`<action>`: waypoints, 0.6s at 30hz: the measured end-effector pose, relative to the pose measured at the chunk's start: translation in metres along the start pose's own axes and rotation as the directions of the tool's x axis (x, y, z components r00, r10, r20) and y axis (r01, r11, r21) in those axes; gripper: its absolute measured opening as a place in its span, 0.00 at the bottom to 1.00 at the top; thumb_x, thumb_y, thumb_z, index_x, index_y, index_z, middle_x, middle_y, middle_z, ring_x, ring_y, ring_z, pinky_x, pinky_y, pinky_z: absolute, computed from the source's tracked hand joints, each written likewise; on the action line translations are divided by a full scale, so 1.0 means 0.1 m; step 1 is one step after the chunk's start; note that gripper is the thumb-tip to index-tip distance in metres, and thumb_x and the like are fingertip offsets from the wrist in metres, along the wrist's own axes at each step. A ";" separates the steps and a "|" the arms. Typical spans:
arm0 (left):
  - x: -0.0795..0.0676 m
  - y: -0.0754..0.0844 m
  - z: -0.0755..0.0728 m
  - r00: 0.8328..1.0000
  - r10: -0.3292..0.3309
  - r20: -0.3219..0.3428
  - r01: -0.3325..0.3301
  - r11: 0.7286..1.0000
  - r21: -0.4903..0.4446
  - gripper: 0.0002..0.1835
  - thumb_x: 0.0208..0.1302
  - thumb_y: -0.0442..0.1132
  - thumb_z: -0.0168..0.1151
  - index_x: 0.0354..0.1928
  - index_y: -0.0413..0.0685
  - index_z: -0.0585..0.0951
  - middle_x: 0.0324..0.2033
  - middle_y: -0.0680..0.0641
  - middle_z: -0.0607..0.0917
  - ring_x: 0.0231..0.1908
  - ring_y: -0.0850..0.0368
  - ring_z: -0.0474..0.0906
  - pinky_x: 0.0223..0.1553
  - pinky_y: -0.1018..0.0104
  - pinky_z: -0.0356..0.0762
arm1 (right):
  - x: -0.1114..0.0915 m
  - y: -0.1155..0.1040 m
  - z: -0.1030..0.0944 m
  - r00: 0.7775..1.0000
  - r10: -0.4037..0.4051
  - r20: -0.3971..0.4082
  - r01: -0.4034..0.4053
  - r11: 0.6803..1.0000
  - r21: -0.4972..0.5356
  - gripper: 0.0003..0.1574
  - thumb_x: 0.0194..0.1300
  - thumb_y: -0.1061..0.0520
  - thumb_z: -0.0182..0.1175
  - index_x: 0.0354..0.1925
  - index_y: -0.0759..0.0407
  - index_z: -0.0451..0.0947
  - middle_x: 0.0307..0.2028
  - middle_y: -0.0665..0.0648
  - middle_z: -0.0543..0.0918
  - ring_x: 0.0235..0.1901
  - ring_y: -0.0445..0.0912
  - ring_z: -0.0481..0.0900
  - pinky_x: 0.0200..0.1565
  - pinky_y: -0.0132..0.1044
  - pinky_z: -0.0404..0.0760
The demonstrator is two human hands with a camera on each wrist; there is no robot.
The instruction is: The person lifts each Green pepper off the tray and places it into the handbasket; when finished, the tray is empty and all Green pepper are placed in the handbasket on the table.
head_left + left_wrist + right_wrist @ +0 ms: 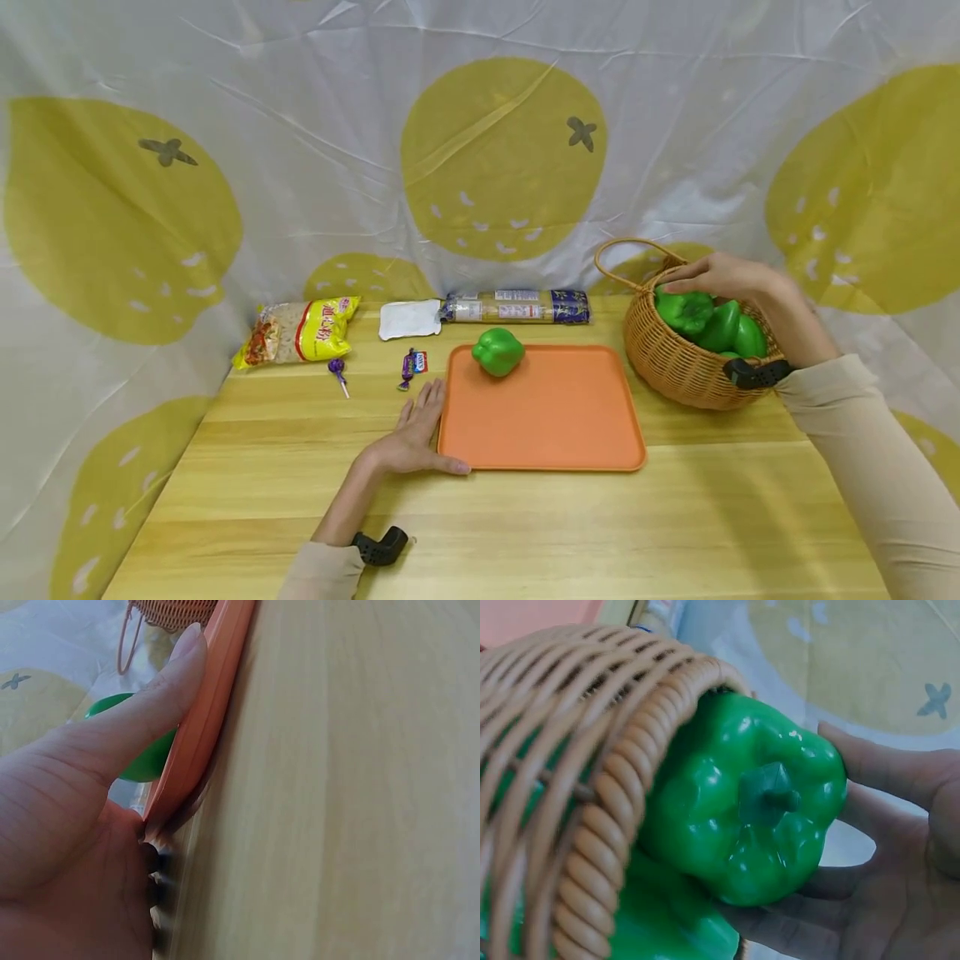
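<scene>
My right hand (pixel 731 277) reaches over the rim of a wicker basket (pixel 675 371) at the right. Its thumb and fingers hold a green bell pepper (pixel 735 817) lying at the top, stem facing the right wrist camera. More green peppers (pixel 722 327) sit beside and under it. Along the left edge of an orange tray (pixel 551 417), my left hand (pixel 408 446) lies with fingers spread and straight, thumb (pixel 161 701) against the near rim. Another green bell pepper (pixel 498 352) rests on the tray's far left part.
Behind the tray lie a clear noodle pack (pixel 510 307) and a white packet (pixel 409 319). To the left are a yellow food bag (pixel 296 332), a purple lollipop (pixel 337 367) and a wrapped candy (pixel 408 367). The basket's handle (pixel 626 242) leans toward the curtain.
</scene>
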State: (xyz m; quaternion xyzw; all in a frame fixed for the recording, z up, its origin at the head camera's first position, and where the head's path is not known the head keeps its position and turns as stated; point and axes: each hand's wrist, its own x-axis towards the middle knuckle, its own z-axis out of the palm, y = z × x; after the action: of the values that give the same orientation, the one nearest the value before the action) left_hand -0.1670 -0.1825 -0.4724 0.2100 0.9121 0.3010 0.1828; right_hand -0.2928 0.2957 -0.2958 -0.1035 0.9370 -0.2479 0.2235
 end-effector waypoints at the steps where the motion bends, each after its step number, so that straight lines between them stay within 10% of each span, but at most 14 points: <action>1: 0.00 0.00 0.00 1.000 -0.004 0.002 0.004 1.000 0.001 0.73 0.45 0.66 0.72 0.75 0.41 0.30 0.76 0.40 0.29 0.76 0.43 0.23 0.72 0.39 0.22 | -0.01 0.00 0.01 1.000 -0.001 -0.002 0.001 1.000 -0.003 0.39 0.70 0.38 0.52 0.68 0.61 0.67 0.70 0.76 0.57 0.61 0.70 0.66 0.53 0.59 0.76; 9: -0.02 0.00 -0.01 1.000 -0.012 0.003 0.012 1.000 0.002 0.74 0.44 0.66 0.72 0.75 0.41 0.30 0.76 0.40 0.29 0.76 0.43 0.24 0.73 0.39 0.23 | -0.04 -0.08 0.10 0.998 -0.053 -0.026 0.053 0.998 -0.019 0.40 0.73 0.37 0.46 0.71 0.59 0.61 0.71 0.74 0.55 0.69 0.73 0.50 0.63 0.71 0.58; 18: -0.01 0.00 -0.01 1.000 -0.011 0.003 0.011 1.000 0.008 0.74 0.44 0.66 0.72 0.75 0.41 0.30 0.76 0.40 0.29 0.76 0.43 0.24 0.73 0.39 0.23 | -0.16 -0.62 0.43 0.929 -0.237 -0.284 0.226 0.972 -0.071 0.42 0.69 0.36 0.51 0.75 0.36 0.48 0.72 0.65 0.59 0.66 0.63 0.65 0.58 0.64 0.69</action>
State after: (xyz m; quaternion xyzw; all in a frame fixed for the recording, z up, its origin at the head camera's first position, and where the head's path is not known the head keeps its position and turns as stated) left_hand -0.1667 -0.1833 -0.4713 0.2060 0.9142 0.2961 0.1849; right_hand -0.2538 0.2300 -0.2917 -0.1797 0.9452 -0.2677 0.0507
